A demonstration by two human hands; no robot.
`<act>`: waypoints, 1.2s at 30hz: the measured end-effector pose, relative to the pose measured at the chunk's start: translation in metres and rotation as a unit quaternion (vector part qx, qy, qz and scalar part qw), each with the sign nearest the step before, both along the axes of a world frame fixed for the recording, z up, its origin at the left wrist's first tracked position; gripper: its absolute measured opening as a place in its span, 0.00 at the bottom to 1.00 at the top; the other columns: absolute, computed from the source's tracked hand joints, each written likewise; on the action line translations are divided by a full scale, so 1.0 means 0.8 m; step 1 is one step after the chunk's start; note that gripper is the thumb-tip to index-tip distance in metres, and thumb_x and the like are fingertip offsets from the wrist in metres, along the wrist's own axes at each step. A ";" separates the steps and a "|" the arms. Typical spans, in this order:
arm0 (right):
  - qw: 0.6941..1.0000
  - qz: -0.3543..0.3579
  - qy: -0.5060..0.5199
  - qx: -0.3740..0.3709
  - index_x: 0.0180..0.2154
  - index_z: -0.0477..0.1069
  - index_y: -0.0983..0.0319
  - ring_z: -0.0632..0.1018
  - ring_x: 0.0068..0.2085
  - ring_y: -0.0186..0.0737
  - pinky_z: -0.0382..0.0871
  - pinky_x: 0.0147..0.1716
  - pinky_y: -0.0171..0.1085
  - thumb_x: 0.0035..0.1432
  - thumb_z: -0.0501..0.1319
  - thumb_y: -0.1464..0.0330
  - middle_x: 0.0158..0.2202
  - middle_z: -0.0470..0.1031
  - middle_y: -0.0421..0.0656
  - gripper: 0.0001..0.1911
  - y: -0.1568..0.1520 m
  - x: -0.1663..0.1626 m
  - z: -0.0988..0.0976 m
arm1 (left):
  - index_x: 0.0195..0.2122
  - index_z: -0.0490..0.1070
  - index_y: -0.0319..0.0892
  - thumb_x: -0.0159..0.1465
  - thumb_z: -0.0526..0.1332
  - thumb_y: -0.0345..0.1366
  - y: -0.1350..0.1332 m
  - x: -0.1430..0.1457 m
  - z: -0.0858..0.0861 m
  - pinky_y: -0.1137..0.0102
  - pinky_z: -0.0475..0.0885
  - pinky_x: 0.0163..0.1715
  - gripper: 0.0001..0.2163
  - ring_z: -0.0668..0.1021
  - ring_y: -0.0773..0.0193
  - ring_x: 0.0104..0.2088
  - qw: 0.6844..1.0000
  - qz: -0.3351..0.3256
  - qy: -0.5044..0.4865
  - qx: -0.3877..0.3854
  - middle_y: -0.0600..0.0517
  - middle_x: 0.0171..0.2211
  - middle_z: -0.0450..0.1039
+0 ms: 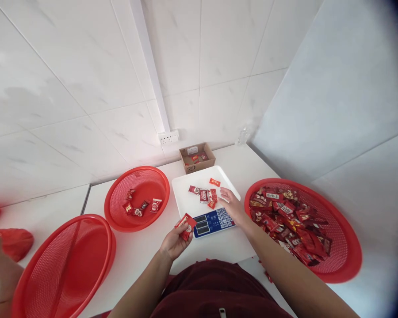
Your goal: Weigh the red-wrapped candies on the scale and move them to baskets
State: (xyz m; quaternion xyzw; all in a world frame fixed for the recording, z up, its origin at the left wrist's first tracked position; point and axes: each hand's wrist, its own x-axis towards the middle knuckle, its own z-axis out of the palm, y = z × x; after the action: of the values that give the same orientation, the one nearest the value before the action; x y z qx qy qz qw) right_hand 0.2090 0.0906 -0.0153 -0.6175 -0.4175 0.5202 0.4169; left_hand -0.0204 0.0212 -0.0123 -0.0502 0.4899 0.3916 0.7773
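My left hand [174, 242] is closed on a red snack packet [186, 226], held in front of the scale's lower left corner. Over the right side of the white weighing scale [185, 201], my right hand [231, 204] has its fingers apart and nothing visible in them. Its fingertips are close to several small packets [208, 195] lying together on the scale's pan; whether they touch is hard to tell. A separate orange-red packet [215, 182] lies farther back on the pan. The blue panel [214, 222] with displays and keys faces me, partly covered by my right hand.
To the right stands a red mesh basket [346, 247] heaped with packets. A red basket [159, 185] on the left holds several packets; another red basket [111, 251] is nearer me. Behind the scale sits a cardboard box [200, 165] with packets. Another person's arm [3, 269] shows at far left.
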 end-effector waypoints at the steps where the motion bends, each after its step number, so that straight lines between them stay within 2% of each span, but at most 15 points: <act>1: 0.998 0.058 -0.032 0.004 0.47 0.68 0.57 0.71 0.51 0.44 0.67 0.48 0.43 0.50 0.60 0.60 0.49 0.72 0.46 0.21 -0.010 0.004 -0.006 | 0.38 0.66 0.36 0.62 0.58 0.26 0.000 -0.003 -0.001 0.78 0.73 0.25 0.04 0.77 0.70 0.25 1.000 0.000 0.006 0.003 0.51 0.27 0.73; 4: 0.954 0.286 -0.062 -0.063 0.41 0.73 0.60 0.76 0.36 0.41 0.70 0.35 0.40 0.52 0.58 0.61 0.35 0.76 0.44 0.16 -0.053 0.008 -0.040 | 0.37 0.66 0.36 0.62 0.58 0.26 -0.005 -0.012 -0.002 0.78 0.73 0.25 0.03 0.76 0.71 0.24 1.000 0.002 0.022 -0.001 0.51 0.27 0.73; 6: 0.902 0.397 -0.131 -0.110 0.40 0.74 0.60 0.75 0.31 0.38 0.69 0.32 0.38 0.50 0.59 0.64 0.33 0.77 0.44 0.15 -0.082 0.002 -0.068 | 0.37 0.66 0.36 0.62 0.57 0.26 -0.011 -0.016 -0.002 0.79 0.72 0.25 0.03 0.76 0.71 0.25 0.999 0.006 0.031 -0.008 0.51 0.27 0.73; 7: 0.873 0.442 -0.182 -0.099 0.42 0.74 0.59 0.75 0.33 0.38 0.68 0.34 0.37 0.48 0.60 0.66 0.36 0.77 0.43 0.16 -0.094 -0.004 -0.082 | 0.37 0.66 0.37 0.62 0.57 0.26 -0.013 -0.017 -0.002 0.79 0.72 0.25 0.03 0.76 0.72 0.25 0.999 0.007 0.034 -0.010 0.51 0.27 0.73; 8: 0.846 0.477 -0.226 -0.080 0.42 0.75 0.57 0.76 0.36 0.40 0.68 0.37 0.38 0.45 0.62 0.67 0.37 0.77 0.43 0.18 -0.103 -0.011 -0.094 | 0.37 0.66 0.37 0.62 0.57 0.26 -0.016 -0.018 -0.002 0.79 0.72 0.25 0.02 0.76 0.72 0.25 0.999 0.006 0.037 -0.013 0.51 0.27 0.73; 10: 0.820 0.508 -0.255 -0.066 0.39 0.76 0.55 0.75 0.39 0.44 0.66 0.40 0.39 0.43 0.63 0.68 0.37 0.77 0.43 0.17 -0.113 -0.026 -0.112 | 0.37 0.66 0.37 0.62 0.57 0.26 -0.021 -0.017 -0.001 0.79 0.72 0.25 0.02 0.76 0.72 0.25 0.999 0.003 0.039 -0.016 0.51 0.28 0.73; 14: 0.804 0.532 -0.259 -0.058 0.31 0.78 0.55 0.76 0.35 0.45 0.65 0.37 0.41 0.44 0.63 0.68 0.35 0.76 0.43 0.09 -0.113 -0.044 -0.123 | 0.36 0.67 0.36 0.62 0.58 0.27 -0.027 -0.012 -0.001 0.78 0.72 0.25 0.02 0.76 0.72 0.25 0.999 -0.007 0.042 -0.022 0.51 0.28 0.73; 17: 0.808 0.528 -0.258 -0.052 0.26 0.77 0.56 0.75 0.33 0.43 0.65 0.35 0.40 0.42 0.63 0.70 0.33 0.75 0.42 0.06 -0.113 -0.048 -0.124 | 0.36 0.66 0.35 0.62 0.58 0.27 -0.029 -0.008 -0.002 0.78 0.71 0.25 0.03 0.76 0.71 0.25 0.999 -0.013 0.045 -0.024 0.50 0.27 0.73; 21: 0.837 0.486 -0.247 -0.047 0.20 0.73 0.59 0.74 0.31 0.40 0.64 0.34 0.38 0.39 0.65 0.70 0.28 0.74 0.41 0.02 -0.118 -0.045 -0.121 | 0.37 0.66 0.36 0.61 0.58 0.27 -0.028 -0.005 -0.005 0.78 0.71 0.26 0.03 0.76 0.71 0.25 0.999 -0.019 0.038 -0.020 0.50 0.27 0.73; 24: 0.874 0.425 -0.231 -0.036 0.25 0.72 0.61 0.74 0.32 0.40 0.66 0.34 0.38 0.47 0.62 0.65 0.28 0.74 0.42 0.06 -0.109 -0.036 -0.108 | 0.37 0.66 0.37 0.61 0.59 0.27 -0.028 -0.007 -0.006 0.78 0.71 0.25 0.04 0.76 0.71 0.25 0.999 -0.017 0.035 -0.014 0.50 0.27 0.73; 27: 0.933 0.320 -0.166 -0.022 0.37 0.71 0.62 0.75 0.36 0.40 0.69 0.36 0.39 0.57 0.53 0.59 0.35 0.76 0.45 0.15 -0.079 -0.023 -0.079 | 0.39 0.66 0.37 0.60 0.59 0.26 -0.027 -0.010 -0.008 0.77 0.72 0.26 0.06 0.76 0.71 0.25 0.999 -0.015 0.029 -0.010 0.50 0.28 0.74; 29: 0.983 0.181 -0.025 -0.027 0.43 0.69 0.61 0.76 0.39 0.41 0.70 0.39 0.41 0.53 0.58 0.57 0.42 0.75 0.47 0.19 -0.054 -0.015 -0.054 | 0.39 0.66 0.38 0.60 0.60 0.26 -0.027 -0.010 -0.011 0.77 0.71 0.26 0.07 0.76 0.71 0.24 0.999 -0.016 0.027 -0.012 0.51 0.28 0.74; 32: 0.996 0.072 0.038 -0.042 0.51 0.65 0.58 0.76 0.41 0.40 0.71 0.41 0.41 0.49 0.62 0.56 0.51 0.70 0.48 0.27 -0.032 -0.013 -0.022 | 0.41 0.65 0.39 0.60 0.61 0.28 -0.026 -0.004 -0.011 0.76 0.71 0.27 0.09 0.75 0.71 0.23 0.999 -0.028 0.030 -0.005 0.51 0.28 0.74; 34: 0.994 0.085 0.025 -0.067 0.51 0.64 0.57 0.76 0.41 0.40 0.71 0.41 0.40 0.49 0.62 0.56 0.51 0.70 0.48 0.28 -0.036 -0.019 -0.010 | 0.43 0.65 0.41 0.60 0.61 0.30 -0.024 0.003 -0.008 0.74 0.72 0.29 0.10 0.75 0.71 0.24 0.999 -0.041 0.024 0.021 0.51 0.30 0.74; 36: 0.982 0.153 0.045 -0.104 0.50 0.65 0.58 0.76 0.42 0.40 0.72 0.39 0.40 0.51 0.61 0.55 0.47 0.72 0.47 0.26 -0.052 -0.032 -0.004 | 0.45 0.66 0.42 0.60 0.61 0.32 -0.024 0.012 -0.003 0.72 0.73 0.32 0.11 0.76 0.70 0.27 0.996 -0.062 0.007 0.059 0.51 0.34 0.75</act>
State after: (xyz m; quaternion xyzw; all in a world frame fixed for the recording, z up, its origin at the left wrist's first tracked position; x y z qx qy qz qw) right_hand 0.1832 0.0487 -0.0189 -0.5623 -0.4310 0.6460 0.2842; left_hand -0.0110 0.0021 -0.0145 0.0294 0.4738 0.3714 0.7979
